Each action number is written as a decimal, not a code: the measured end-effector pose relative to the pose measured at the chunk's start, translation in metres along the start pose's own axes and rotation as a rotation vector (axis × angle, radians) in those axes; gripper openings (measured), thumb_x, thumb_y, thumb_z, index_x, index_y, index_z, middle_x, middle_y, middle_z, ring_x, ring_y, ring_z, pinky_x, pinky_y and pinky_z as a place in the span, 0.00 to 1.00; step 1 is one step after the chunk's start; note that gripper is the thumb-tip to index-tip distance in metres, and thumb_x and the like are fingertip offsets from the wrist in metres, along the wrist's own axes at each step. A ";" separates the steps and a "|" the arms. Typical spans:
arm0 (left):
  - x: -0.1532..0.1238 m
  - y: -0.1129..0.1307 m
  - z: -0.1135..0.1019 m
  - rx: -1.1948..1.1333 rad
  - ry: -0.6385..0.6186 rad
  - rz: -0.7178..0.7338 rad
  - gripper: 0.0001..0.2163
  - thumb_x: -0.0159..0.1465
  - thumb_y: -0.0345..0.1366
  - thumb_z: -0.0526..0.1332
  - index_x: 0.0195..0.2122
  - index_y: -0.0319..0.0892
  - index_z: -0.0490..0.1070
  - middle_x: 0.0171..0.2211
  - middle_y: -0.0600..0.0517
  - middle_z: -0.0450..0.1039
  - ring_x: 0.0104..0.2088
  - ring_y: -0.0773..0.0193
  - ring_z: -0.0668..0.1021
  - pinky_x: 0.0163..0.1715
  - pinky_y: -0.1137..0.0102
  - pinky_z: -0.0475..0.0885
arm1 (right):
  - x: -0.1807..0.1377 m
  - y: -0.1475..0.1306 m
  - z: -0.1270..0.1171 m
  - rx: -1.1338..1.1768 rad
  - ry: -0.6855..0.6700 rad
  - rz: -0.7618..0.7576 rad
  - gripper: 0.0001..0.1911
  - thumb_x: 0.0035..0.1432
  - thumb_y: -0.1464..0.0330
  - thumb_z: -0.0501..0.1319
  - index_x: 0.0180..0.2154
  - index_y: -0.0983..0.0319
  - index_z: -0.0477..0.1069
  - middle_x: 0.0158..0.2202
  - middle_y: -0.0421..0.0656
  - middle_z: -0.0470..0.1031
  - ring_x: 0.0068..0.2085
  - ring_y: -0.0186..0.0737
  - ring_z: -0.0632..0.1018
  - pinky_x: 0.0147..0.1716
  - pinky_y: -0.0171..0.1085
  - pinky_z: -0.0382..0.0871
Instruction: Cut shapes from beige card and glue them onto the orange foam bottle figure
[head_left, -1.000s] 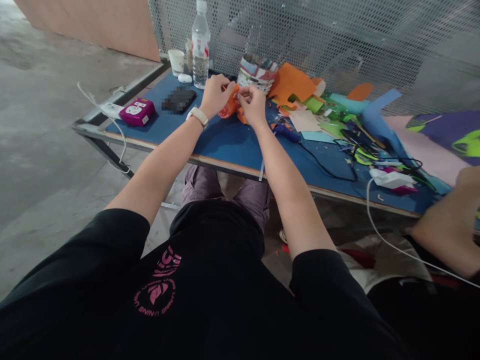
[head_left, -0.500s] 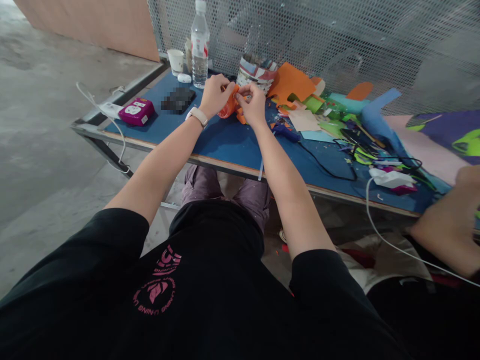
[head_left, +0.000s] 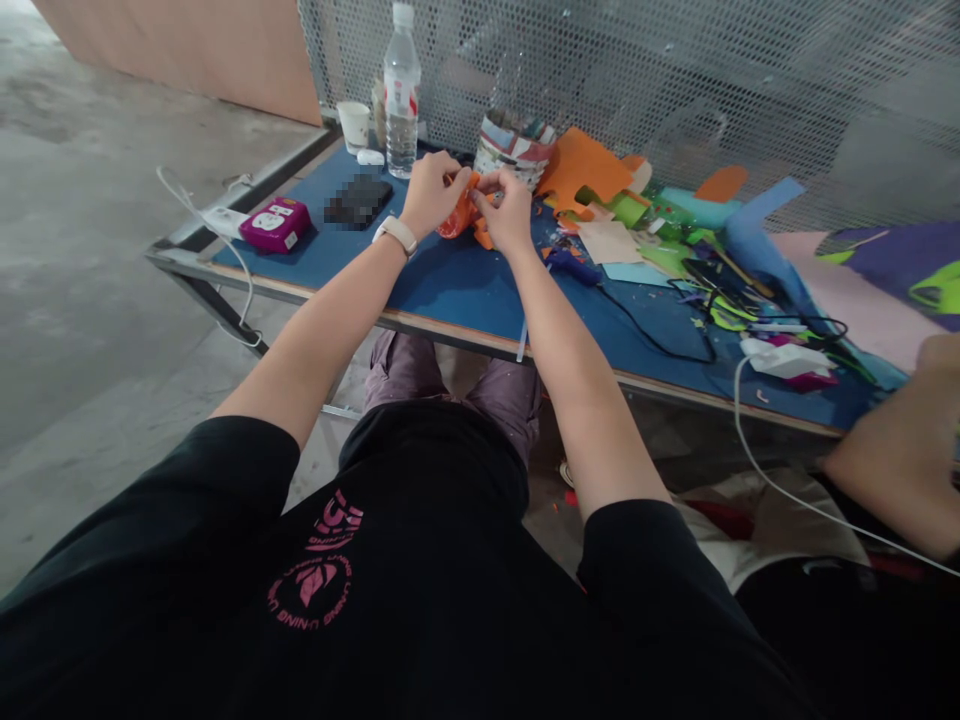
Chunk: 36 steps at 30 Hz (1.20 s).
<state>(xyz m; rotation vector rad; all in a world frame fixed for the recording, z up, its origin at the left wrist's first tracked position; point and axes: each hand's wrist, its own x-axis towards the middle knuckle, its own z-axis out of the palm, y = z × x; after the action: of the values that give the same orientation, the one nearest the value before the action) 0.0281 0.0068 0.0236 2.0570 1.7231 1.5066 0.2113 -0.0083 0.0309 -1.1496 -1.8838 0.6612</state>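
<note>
Both my hands meet over the blue tabletop (head_left: 457, 290) around a small orange piece (head_left: 457, 218) that looks like craft foam or felt. My left hand (head_left: 433, 195) grips it from the left with bent fingers. From the other side, my right hand (head_left: 508, 212) pinches its upper edge between thumb and fingertips. Part of the orange piece is hidden behind my left fingers, so its full shape cannot be made out. To the right of my right wrist lies a blue glue gun (head_left: 571, 266) with a black cord.
Behind my hands stands a newspaper-patterned container (head_left: 504, 150). Water bottle (head_left: 402, 100), paper cup (head_left: 354, 126), dark pixelated phone (head_left: 358, 203) and magenta tissue pack (head_left: 275, 226) are leftward. Coloured scraps (head_left: 592, 172) pile up rightward. Another person's arm (head_left: 904, 450) is at the right edge.
Almost nothing differs. My hands keep the same hold on the orange piece, and the view has shifted very slightly.
</note>
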 end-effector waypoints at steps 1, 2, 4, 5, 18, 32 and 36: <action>0.000 0.001 0.000 0.002 0.000 0.001 0.25 0.90 0.41 0.70 0.31 0.53 0.73 0.43 0.48 0.87 0.50 0.53 0.83 0.67 0.51 0.78 | 0.002 0.004 0.000 0.003 0.030 -0.016 0.34 0.71 0.28 0.82 0.51 0.47 0.81 0.53 0.46 0.94 0.59 0.64 0.95 0.48 0.58 0.97; 0.000 0.000 0.000 -0.007 0.000 0.004 0.25 0.88 0.39 0.70 0.29 0.54 0.71 0.43 0.48 0.87 0.50 0.50 0.84 0.66 0.48 0.78 | 0.004 0.008 0.001 0.006 0.061 -0.030 0.33 0.73 0.29 0.81 0.50 0.47 0.79 0.56 0.45 0.94 0.58 0.61 0.95 0.49 0.58 0.98; 0.002 -0.003 0.001 -0.045 -0.008 0.024 0.26 0.83 0.41 0.71 0.26 0.58 0.66 0.42 0.47 0.86 0.51 0.43 0.87 0.64 0.43 0.78 | 0.008 0.016 0.003 0.005 0.101 -0.032 0.32 0.74 0.30 0.80 0.49 0.48 0.77 0.59 0.44 0.94 0.55 0.57 0.95 0.51 0.57 0.98; 0.003 -0.005 0.001 -0.055 -0.004 0.027 0.26 0.81 0.43 0.71 0.25 0.59 0.64 0.41 0.47 0.85 0.51 0.40 0.88 0.64 0.41 0.78 | 0.009 0.019 0.003 0.006 0.107 -0.029 0.34 0.74 0.28 0.79 0.48 0.48 0.77 0.59 0.45 0.94 0.55 0.57 0.95 0.49 0.56 0.98; 0.011 -0.020 0.010 -0.094 0.010 0.089 0.23 0.73 0.56 0.68 0.25 0.63 0.61 0.39 0.47 0.86 0.49 0.41 0.85 0.61 0.40 0.77 | 0.016 0.014 0.000 -0.121 0.171 -0.158 0.33 0.79 0.33 0.79 0.47 0.53 0.75 0.54 0.51 0.92 0.53 0.57 0.92 0.65 0.54 0.91; 0.012 -0.023 0.010 -0.068 0.030 0.103 0.26 0.78 0.59 0.68 0.24 0.63 0.63 0.37 0.46 0.84 0.45 0.42 0.83 0.59 0.42 0.80 | 0.011 0.019 -0.009 -0.161 0.195 -0.167 0.20 0.81 0.44 0.75 0.44 0.49 0.78 0.54 0.50 0.94 0.54 0.64 0.94 0.67 0.61 0.94; 0.008 -0.022 0.007 -0.157 0.051 0.166 0.26 0.75 0.65 0.66 0.23 0.62 0.64 0.36 0.43 0.82 0.45 0.36 0.85 0.56 0.39 0.79 | 0.012 0.023 -0.004 -0.222 0.231 -0.153 0.16 0.81 0.52 0.77 0.43 0.50 0.76 0.51 0.50 0.94 0.53 0.62 0.95 0.63 0.57 0.94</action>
<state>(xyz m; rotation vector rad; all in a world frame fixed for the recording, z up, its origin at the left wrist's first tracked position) 0.0167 0.0250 0.0122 2.1428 1.4275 1.6948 0.2229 0.0133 0.0198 -1.1510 -1.8552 0.2274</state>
